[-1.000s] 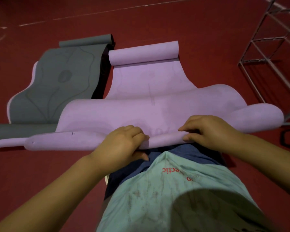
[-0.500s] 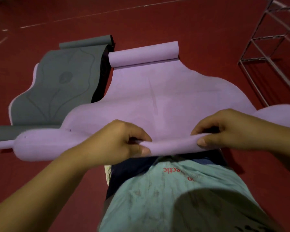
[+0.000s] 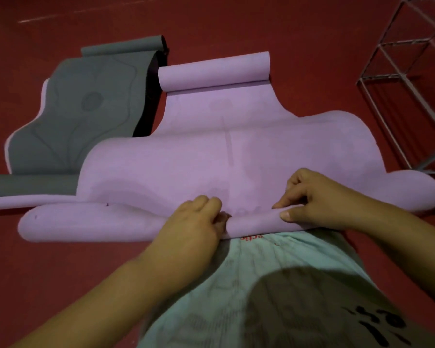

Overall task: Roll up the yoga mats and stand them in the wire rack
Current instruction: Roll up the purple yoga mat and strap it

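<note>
Left of centre, my left hand (image 3: 196, 219) and, right of it, my right hand (image 3: 309, 197) each pinch the purple mat's (image 3: 211, 156) near roll; its long axis runs across frame, unrolled length lying ahead, wire rack (image 3: 397, 79) upper right.

**Matt foam mats, thin metal rack, smooth red floor**

Purple mat (image 3: 236, 156): soft foam-like sheet, matt, fine even texture, faint pressed line pattern on top; bends in smooth curves, no creases. Its near rolled edge looks thick and spongy where left hand (image 3: 196, 222) and right hand (image 3: 319, 197) grip it. Grey mat (image 3: 86, 114), left of the purple mat: same matt rubbery foam, darker embossed lines, pale thin edge along its left side, black underside at the curl. Wire rack (image 3: 399, 79), right of the purple mat: thin metal rods, pale, slight sheen. Floor (image 3: 236, 26): dark red, smooth, low sheen, painted pale lines. Shirt (image 3: 274, 285), below the purple mat: pale green woven cloth, matt, red print.
</note>
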Demonstrator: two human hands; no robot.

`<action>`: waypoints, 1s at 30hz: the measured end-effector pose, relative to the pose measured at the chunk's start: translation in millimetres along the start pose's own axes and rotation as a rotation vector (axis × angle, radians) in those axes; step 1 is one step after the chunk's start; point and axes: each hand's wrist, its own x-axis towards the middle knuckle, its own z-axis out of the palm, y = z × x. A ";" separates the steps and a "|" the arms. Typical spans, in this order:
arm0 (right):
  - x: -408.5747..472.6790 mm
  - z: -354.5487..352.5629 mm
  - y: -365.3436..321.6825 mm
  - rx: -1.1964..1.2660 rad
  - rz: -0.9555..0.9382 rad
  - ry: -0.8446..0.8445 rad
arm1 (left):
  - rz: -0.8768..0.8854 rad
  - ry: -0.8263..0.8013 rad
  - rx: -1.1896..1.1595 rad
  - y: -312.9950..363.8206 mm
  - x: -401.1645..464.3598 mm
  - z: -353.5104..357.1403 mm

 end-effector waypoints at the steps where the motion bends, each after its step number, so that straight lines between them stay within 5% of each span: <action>1: 0.7 -1.0 -0.7 -0.006 -0.006 0.008 | -0.026 0.023 0.024 5.4 -3.9 0.4; 11: 3.5 -3.0 8.6 0.113 -0.042 0.097 | -0.080 0.005 -0.028 0.0 -6.3 1.8; 19: -11.0 16.1 -1.1 -0.434 -0.492 0.333 | -0.065 -0.214 -0.245 -30.3 24.5 -11.2; 25: -7.7 22.3 2.1 -0.446 -0.375 0.283 | -0.263 -0.397 -0.538 -48.8 42.6 -14.6; 30: 3.8 10.6 -1.6 -0.362 -0.305 0.238 | -0.123 -0.316 -0.453 -51.7 39.4 -8.1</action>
